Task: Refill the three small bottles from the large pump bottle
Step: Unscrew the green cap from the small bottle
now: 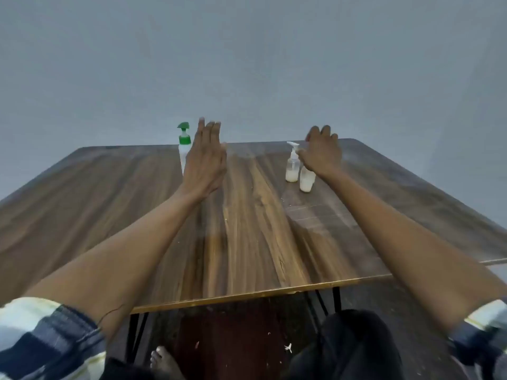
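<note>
Glossy wood-grain table (247, 215), clear plastic small bottles (292, 167), checked cloth sleeve (41, 333)

wooden table (247, 229): dark grain, black metal legs (135, 333) | wall (247, 64): plain grey | floor (233, 338): dark red, pale scraps (288, 347)

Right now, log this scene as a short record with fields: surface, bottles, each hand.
surface: wooden table
large bottle: green pump bottle, upright at the far left, partly behind the left hand
small bottles: two visible, pump bottle and nearer bottle, both part full of white liquid; a third cannot be seen
left hand: fingers straight, holding nothing
right hand: over the small bottles; contact unclear
</note>
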